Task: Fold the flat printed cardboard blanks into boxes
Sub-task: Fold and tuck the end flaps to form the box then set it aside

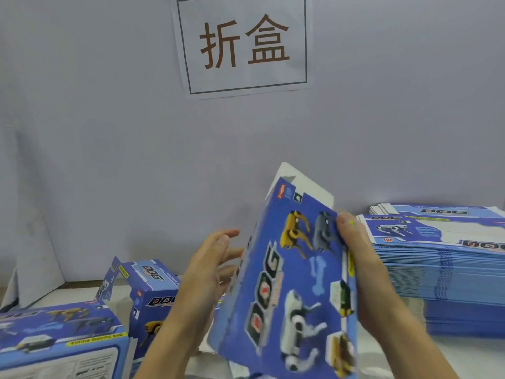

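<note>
- While it is held up off the white surface [451, 354], the blue cardboard box blank [289, 277] stands tilted, its glossy printed face showing yellow, grey and white robot dogs and the word "DOG".
- A plain white flap [300, 181] sticks up from the blank's top end, with a notch cut in it.
- The right hand [363, 269] clasps the blank's right edge, thumb on the printed face and fingers hidden behind; this grip is pinching the blank.
- The left hand [210, 269] is at the blank's left edge with fingers spread and loosely curved, its grip unclosed; whether it touches the card cannot be told.
- Right of the blank lies a tall stack of flat blanks [448, 269], thin blue-edged sheets piled squarely.
- Left of the blank stand two folded boxes [147, 291], rectangular, one with an end flap raised.
- Above the blank, a paper sign [243, 45] with brown characters hangs on the pale wall [95, 132].
</note>
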A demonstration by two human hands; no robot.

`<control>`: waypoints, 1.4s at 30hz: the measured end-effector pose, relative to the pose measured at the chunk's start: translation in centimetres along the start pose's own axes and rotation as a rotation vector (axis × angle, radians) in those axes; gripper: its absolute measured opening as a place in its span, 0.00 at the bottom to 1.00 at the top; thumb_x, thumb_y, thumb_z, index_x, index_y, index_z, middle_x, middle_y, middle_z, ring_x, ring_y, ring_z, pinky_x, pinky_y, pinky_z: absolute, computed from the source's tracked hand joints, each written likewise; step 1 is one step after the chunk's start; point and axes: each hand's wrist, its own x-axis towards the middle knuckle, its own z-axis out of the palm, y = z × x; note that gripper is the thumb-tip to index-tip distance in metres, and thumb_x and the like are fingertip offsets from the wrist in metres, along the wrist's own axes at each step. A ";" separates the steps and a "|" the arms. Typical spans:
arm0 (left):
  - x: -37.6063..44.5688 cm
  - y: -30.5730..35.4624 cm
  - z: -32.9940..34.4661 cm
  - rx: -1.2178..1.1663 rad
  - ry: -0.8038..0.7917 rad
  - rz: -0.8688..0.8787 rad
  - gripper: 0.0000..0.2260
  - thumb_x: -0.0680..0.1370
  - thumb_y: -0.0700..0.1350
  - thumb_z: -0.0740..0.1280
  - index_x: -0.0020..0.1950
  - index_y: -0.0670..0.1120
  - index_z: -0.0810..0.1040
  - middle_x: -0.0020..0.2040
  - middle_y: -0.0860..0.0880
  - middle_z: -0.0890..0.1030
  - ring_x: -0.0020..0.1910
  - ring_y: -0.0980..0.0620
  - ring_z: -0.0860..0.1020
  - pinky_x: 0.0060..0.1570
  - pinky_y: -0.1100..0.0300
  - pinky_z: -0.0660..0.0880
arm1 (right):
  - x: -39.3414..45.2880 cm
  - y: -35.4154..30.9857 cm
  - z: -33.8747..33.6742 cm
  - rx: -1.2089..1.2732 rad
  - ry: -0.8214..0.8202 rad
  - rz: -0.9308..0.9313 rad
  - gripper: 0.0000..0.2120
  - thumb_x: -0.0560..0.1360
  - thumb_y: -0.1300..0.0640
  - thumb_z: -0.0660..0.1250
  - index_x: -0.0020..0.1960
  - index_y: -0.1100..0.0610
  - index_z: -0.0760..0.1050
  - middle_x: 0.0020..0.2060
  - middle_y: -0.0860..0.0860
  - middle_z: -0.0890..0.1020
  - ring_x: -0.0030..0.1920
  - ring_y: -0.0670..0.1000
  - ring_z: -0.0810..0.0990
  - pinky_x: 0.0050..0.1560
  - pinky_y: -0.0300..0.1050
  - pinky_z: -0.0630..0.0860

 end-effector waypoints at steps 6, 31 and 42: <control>0.5 -0.8 -0.9 -0.019 0.097 -0.047 0.10 0.81 0.49 0.64 0.59 0.49 0.80 0.44 0.50 0.87 0.41 0.49 0.85 0.41 0.53 0.83 | -1.1 -0.1 0.6 -0.249 -0.356 0.458 0.37 0.69 0.39 0.77 0.74 0.39 0.65 0.48 0.50 0.85 0.47 0.43 0.86 0.53 0.39 0.81; 0.5 -1.8 0.2 0.142 -0.077 -0.047 0.11 0.76 0.42 0.69 0.58 0.44 0.76 0.39 0.50 0.87 0.36 0.52 0.85 0.28 0.65 0.78 | -0.4 1.6 2.0 -0.119 -0.046 0.304 0.11 0.80 0.61 0.66 0.61 0.55 0.79 0.49 0.58 0.87 0.47 0.61 0.87 0.49 0.57 0.84; 0.0 -0.9 0.3 0.150 -0.112 0.059 0.14 0.72 0.46 0.70 0.57 0.46 0.78 0.38 0.48 0.86 0.35 0.49 0.86 0.27 0.64 0.78 | -0.4 0.2 2.3 -0.035 -0.035 0.223 0.11 0.78 0.64 0.68 0.58 0.54 0.80 0.42 0.59 0.87 0.37 0.55 0.86 0.33 0.42 0.81</control>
